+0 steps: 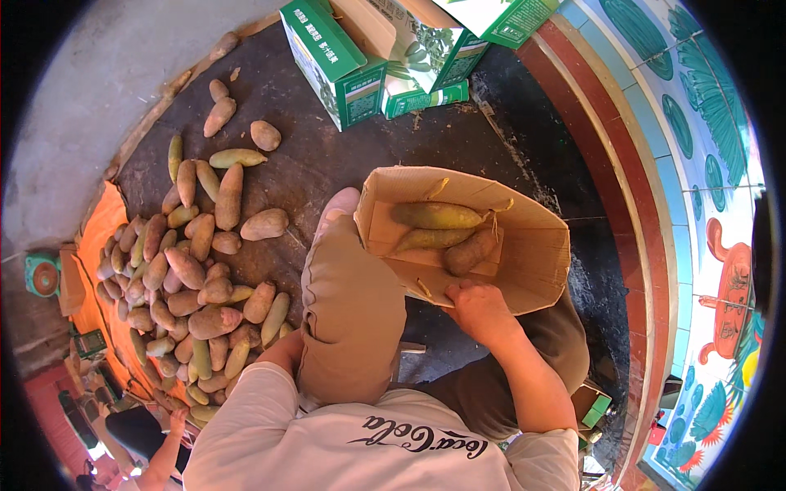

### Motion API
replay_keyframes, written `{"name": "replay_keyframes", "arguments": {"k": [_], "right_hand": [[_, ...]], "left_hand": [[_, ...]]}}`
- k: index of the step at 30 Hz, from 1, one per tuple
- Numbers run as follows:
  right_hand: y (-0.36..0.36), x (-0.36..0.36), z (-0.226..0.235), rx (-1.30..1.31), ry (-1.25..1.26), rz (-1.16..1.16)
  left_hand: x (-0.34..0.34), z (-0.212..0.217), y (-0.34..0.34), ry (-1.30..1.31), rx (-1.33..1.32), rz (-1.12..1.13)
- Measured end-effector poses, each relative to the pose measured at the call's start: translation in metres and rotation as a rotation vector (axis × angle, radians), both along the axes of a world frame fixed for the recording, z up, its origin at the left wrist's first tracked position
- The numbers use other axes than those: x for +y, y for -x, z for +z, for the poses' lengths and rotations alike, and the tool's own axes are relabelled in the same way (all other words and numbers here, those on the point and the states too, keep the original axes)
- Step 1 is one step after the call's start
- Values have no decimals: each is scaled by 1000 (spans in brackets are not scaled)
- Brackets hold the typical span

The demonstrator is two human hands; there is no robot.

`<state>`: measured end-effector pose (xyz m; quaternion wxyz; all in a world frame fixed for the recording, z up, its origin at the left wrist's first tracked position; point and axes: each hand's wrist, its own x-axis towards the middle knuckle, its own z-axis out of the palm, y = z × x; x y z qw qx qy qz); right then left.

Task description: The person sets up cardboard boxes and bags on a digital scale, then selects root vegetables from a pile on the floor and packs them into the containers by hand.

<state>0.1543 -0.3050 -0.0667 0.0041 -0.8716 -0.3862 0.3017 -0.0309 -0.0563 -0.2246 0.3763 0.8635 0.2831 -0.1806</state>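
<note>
An open cardboard box (532,254) tilts across my lap, with my right hand (475,307) gripping its near edge. Inside lie two long greenish tubers (438,216) and a rounder brown tuber (470,252); I cannot tell their exact kind. Short yellow cords stick through the box's sides. On the left, my forearm goes down behind my knee, which hides my left hand. Close to that arm spreads a large heap of brown and green tubers (214,322).
Green and white cartons (336,65) stand at the far side. Several loose tubers (219,117) lie on the dark ground sheet at the far left. An orange sheet (102,286) borders the heap. A red ledge and painted tile wall (679,204) curve along the right. Another person's arm (164,454) shows at lower left.
</note>
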Motion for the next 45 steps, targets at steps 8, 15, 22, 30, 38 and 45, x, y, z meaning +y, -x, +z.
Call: {"name": "replay_keyframes", "arguments": {"k": [8,15,22,30,38,45], "right_hand": [[0,-1,-1,-19,-20,6],[2,2,-5,-55,-31,20],[1,0,-24,-98,28,92],[1,7,-6,-76,14,125],[2,12,1,-76,12,119],[0,11,-2,-66,-2,98]], "left_hand": [[7,-4,-3,-54,66,-43],[5,-8,-57,-151,110,-99],[33,-10,45,-309,150,-142],[129,10,99,-509,207,-153],[146,207,26,-695,-336,189],[83,300,-67,-657,-741,29]]}}
